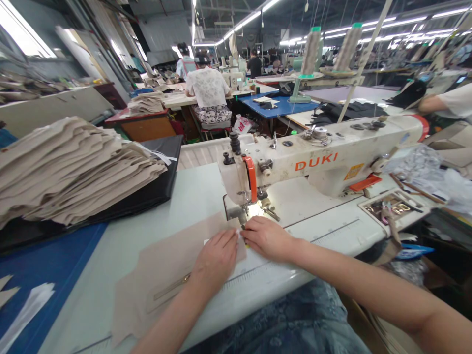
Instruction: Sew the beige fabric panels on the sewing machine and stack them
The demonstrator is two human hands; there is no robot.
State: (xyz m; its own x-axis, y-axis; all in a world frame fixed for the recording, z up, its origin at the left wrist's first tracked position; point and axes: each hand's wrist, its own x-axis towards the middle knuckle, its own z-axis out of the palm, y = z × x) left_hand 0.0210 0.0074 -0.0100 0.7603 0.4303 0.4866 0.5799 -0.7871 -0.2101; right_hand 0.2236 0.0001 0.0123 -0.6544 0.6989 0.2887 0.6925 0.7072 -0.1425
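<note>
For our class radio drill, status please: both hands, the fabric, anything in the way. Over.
Left hand on beige fabric. Right hand at its edge, before sewing machine; grip hidden. Fabric flat on table. Stacked pieces off left, no obstruction seen.

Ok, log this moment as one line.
left hand: on beige fabric panel; right hand: at panel's edge; DUKI sewing machine: beyond hands; beige fabric stack: left of machine
</note>
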